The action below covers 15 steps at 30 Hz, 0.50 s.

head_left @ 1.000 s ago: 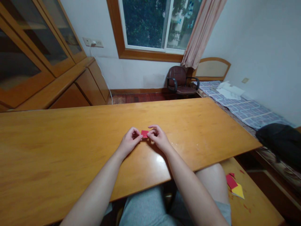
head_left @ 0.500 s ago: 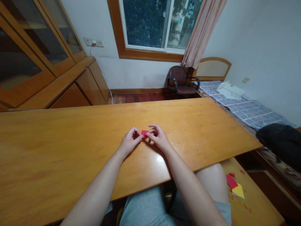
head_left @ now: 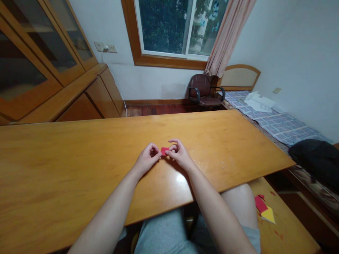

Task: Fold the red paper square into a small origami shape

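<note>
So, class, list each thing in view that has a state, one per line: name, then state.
Red paper: held at its right side
Left hand: thumb and fingertips at the paper's left edge; grip unclear
Right hand: pinching the paper
Curtain: gathered at the window's right
Plug: in the socket
Glass cabinet doors: shut
Chair: upright
Yellow paper: lying beside a red piece

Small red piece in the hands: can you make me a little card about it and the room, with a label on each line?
In hand: small red piece, above the table
Right hand: grip on its right side, thumb over its face
Left hand: fingertips at its left edge; grip unclear
Lower right: another red piece beside a yellow piece
Behind table: brown chair, below the window
Far right: black bag
</note>
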Each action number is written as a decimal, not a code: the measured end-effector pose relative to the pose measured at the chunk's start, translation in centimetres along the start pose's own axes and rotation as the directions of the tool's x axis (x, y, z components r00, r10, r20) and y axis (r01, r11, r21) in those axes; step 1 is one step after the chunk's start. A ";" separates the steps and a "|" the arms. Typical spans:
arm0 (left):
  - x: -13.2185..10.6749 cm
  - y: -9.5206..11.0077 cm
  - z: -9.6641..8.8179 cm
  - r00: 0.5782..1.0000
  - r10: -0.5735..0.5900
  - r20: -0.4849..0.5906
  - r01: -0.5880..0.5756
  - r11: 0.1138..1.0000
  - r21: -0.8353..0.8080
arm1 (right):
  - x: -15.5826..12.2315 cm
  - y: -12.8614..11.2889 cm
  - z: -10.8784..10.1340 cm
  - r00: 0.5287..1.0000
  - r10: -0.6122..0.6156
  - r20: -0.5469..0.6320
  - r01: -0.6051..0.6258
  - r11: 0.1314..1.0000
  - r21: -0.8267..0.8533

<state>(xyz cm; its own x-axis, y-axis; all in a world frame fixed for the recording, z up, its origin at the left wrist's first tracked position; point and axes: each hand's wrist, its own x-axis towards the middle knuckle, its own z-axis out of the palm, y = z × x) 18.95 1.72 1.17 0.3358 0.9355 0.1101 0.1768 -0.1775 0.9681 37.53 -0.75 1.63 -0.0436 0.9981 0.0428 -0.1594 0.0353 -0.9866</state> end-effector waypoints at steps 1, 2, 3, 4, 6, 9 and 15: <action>0.0 -0.1 0.0 1.000 -0.007 0.001 0.007 1.000 -0.016 | 0.0 0.0 0.0 1.000 0.003 -0.004 -0.003 1.000 0.008; 0.0 -0.1 0.0 1.000 -0.014 0.000 0.014 0.999 -0.033 | 0.0 -0.1 0.0 1.000 0.006 -0.006 -0.006 1.000 0.015; 0.0 -0.2 0.0 1.000 -0.020 -0.001 0.020 0.999 -0.050 | 0.0 -0.1 -0.1 1.000 0.009 -0.007 -0.008 1.000 0.022; 0.0 -0.2 0.0 1.000 -0.025 -0.003 0.025 0.998 -0.065 | 0.0 -0.1 -0.1 1.000 0.011 -0.004 -0.011 1.000 0.028; 0.0 -0.1 -0.1 0.999 -0.034 -0.004 0.033 0.995 -0.096 | 0.0 -0.1 -0.1 1.000 0.015 0.000 -0.015 0.999 0.035; -0.1 0.3 -0.3 0.999 -0.038 -0.003 0.036 0.986 -0.164 | 0.0 -0.2 -0.2 1.000 0.018 -0.008 -0.018 0.999 0.036; -0.2 1.6 -0.5 0.998 -0.064 -0.011 0.060 0.972 -0.227 | -0.1 -0.2 -0.1 0.999 0.017 -0.028 -0.016 1.000 0.025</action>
<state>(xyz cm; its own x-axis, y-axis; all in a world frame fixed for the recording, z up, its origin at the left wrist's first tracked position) 18.71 1.35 2.75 0.3134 0.9483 0.0505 -0.0179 -0.0473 0.9987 37.63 -0.81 1.80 -0.0182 0.9996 0.0213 -0.1829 0.0176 -0.9830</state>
